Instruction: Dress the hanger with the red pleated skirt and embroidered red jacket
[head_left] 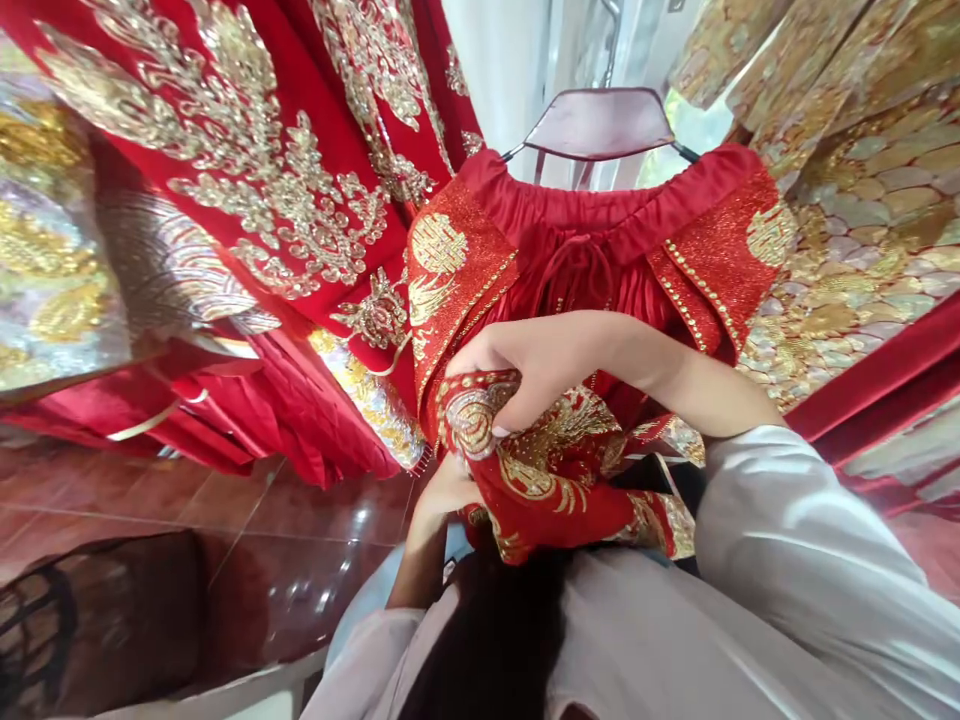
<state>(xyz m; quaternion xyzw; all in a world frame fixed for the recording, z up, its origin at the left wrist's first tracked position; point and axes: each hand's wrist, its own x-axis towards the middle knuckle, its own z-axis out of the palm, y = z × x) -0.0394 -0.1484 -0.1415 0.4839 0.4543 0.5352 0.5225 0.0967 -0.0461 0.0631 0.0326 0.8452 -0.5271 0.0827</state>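
At the lower left sits a dark bag [127,620]; higher and further right hangs a red gown [300,190] with gold beading. Next, the left hand [448,488] is under an embroidered red cloth [555,500], fingers hidden, so I cannot tell its grip. The right hand [536,365] curls closed over the cloth's upper left end, in front of a red skirt [577,265] hung from both ends of a hanger [600,120].
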